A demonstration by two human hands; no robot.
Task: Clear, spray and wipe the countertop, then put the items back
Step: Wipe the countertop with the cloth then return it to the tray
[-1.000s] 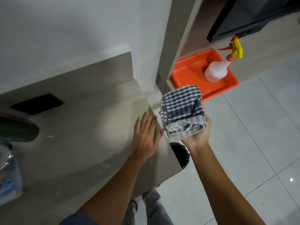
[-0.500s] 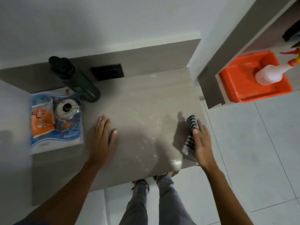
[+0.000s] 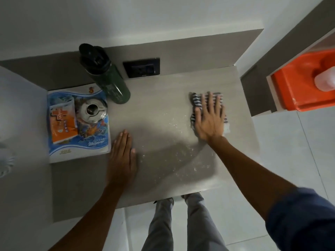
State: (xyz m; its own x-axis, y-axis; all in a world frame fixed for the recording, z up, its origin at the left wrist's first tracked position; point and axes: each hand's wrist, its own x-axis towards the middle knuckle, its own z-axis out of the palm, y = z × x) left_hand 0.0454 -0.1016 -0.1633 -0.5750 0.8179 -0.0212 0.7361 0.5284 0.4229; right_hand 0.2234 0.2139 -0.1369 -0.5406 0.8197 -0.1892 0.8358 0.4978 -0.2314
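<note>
Head view: right hand [image 3: 210,120] lay flat, fingers spread, pressing the checked cloth [image 3: 196,104] onto the countertop [image 3: 163,109] near its right edge. Left hand [image 3: 123,156] flat and empty, palm down mid-counter, bracing. White specks/droplets [image 3: 181,153] sat scattered between the hands. Bottle [image 3: 107,78], ashtray-like tin [image 3: 92,110] and orange packet [image 3: 62,122] on a blue booklet [image 3: 94,144] sat far left. Spray bottle [image 3: 325,82] was in the orange tray [image 3: 297,87]. Judgement: wipe with even palm pressure, overlapping passes toward the specks, stopping short of the items.
</note>
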